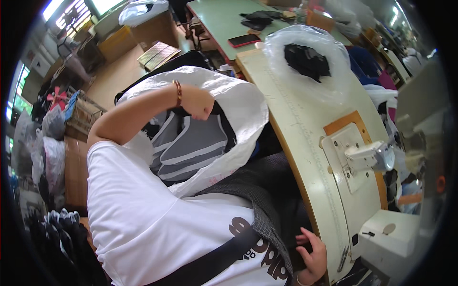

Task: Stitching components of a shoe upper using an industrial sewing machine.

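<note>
My left hand (196, 102), with a beaded bracelet at its wrist, is bent down over a large white woven sack (248, 107) with a rolled-open mouth. Its fingers are curled closed near the upper end of grey fabric pieces (195, 138) with pale stripes, which lie stacked inside the sack. Whatever those fingers may hold is hidden. At the lower right, beside the edge of the sewing table (281, 109), my right hand (312, 255) is open and holds nothing, its fingers apart. A pair of small metal snips (342, 259) lies on the table near it.
A sewing machine (362, 157) is set into the table at right. Farther back are a clear plastic bag with black fabric (307, 62) and a red-edged phone (245, 40). Cardboard boxes (151, 31) stand at the back left; black items (59, 238) hang at lower left.
</note>
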### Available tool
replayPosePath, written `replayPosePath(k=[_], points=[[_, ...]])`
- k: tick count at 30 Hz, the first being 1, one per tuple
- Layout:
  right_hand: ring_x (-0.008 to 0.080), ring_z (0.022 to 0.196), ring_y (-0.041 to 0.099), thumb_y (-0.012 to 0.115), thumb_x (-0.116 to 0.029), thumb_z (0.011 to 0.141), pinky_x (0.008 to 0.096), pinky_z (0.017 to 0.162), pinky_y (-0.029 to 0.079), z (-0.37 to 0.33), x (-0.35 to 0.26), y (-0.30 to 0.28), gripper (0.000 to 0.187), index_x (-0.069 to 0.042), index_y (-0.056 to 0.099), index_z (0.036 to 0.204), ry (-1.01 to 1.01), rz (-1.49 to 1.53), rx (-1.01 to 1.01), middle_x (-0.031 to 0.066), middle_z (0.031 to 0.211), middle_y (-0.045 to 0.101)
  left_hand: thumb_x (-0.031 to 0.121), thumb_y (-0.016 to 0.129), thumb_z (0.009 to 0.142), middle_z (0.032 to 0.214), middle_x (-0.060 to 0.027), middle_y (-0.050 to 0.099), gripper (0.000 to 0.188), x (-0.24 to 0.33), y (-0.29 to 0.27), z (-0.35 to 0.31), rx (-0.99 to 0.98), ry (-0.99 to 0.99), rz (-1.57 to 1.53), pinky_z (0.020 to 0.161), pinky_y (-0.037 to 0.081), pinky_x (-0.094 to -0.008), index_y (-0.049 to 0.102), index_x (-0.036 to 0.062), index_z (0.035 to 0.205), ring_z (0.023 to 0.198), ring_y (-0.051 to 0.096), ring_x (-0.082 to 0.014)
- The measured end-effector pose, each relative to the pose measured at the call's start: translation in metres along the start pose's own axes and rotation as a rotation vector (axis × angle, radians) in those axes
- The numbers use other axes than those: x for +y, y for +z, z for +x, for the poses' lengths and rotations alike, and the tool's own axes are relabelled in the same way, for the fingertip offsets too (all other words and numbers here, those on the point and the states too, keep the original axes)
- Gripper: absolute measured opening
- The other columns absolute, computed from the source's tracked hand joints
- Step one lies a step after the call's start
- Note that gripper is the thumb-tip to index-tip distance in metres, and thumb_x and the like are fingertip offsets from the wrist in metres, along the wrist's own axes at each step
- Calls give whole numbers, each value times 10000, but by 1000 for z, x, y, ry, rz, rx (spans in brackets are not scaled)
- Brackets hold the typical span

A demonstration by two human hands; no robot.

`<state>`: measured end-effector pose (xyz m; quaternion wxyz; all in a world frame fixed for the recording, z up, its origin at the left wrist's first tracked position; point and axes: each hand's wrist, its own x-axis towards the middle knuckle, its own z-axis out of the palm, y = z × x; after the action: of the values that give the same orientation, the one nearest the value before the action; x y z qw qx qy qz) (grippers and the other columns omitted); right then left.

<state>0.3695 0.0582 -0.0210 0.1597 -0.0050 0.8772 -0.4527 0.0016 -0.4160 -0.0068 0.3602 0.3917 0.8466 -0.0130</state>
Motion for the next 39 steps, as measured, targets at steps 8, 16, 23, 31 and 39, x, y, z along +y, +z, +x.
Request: replayPosePath(k=[8,16,23,31,39], points=[[300,986,711,821,-209,853,401,896,534,93,-13,19,568,-90,651,1381,-320,-238,-163,89,1075,751,516,751,896,963,-245,764,528,-57,189,16,151,-586,-37,829,580,-483,788,-11,910,939,744,-409],[305,1003,717,796,-222,898,399,891,551,112,-8,19,515,-100,652,1377,-346,-227,-206,94,1087,754,324,755,849,704,-68,640,346,-33,95,-20,418,-507,-672,639,516,-344,709,-17,812,658,599,-140],[276,1089,728,767,-174,932,386,974,560,116,-19,12,531,-62,611,1427,-359,50,-292,119,1168,756,160,725,950,724,36,629,203,68,-39,-125,457,-78,-909,612,490,-277,687,-30,891,686,559,-31],[301,1187,691,819,-258,905,437,1071,522,122,-24,42,695,19,538,1478,-545,930,-18,193,1297,709,130,734,968,670,-114,489,297,169,-89,-84,535,722,-215,593,448,-376,519,0,809,592,510,-308],[322,1160,695,776,-257,939,445,1045,531,119,-26,35,604,10,569,1440,-476,918,301,209,1279,707,220,732,921,924,-133,639,241,249,-57,95,608,1045,98,732,548,-462,578,41,972,893,681,-351]])
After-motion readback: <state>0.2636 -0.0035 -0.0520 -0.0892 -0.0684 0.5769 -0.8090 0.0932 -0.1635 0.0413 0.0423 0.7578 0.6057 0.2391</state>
